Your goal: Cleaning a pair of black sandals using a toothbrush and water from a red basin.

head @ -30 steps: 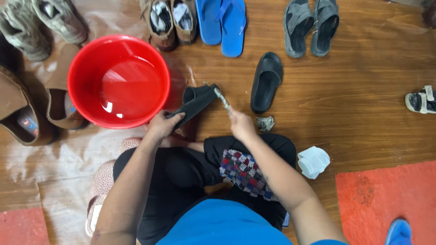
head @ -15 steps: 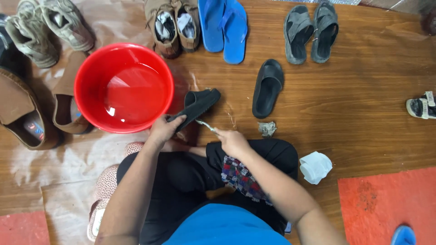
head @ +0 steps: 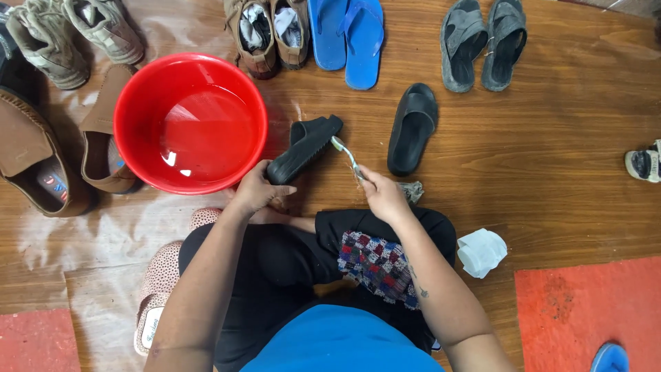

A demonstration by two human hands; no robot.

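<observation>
- At the bottom centre of the frame the person sits cross-legged on the wooden floor point(head: 551, 172), a checked cloth point(head: 375, 265) on the lap; splashed water would likely soak it, since the scrubbing goes on just above the knees.
- The left hand point(head: 256, 189) is curled around the heel end of a black slide sandal point(head: 303, 148), held tilted at the middle of the frame. The grip covers only one end, so a hard stroke could twist the sandal loose.
- The right hand point(head: 382, 193) is closed around the handle of a toothbrush point(head: 344, 155), its head touching the sandal's toe end. The thin handle could slip in wet fingers, or the bristles could skid off the edge and flick dirty water.
- A crumpled grey rag point(head: 413, 191) lies just beside the right hand and a white wad point(head: 480, 251) lies at the right, both within elbow reach and easy to drag.
- The red basin point(head: 138, 96), left of centre, holds water and sits just beside the sandal; a knock from the left elbow or the sandal could slop it over the plastic sheet point(head: 82, 234) and onto the brown shoes point(head: 41, 158) touching its rim.
- The second black slide point(head: 412, 127) lies further up, near the spray.
</observation>
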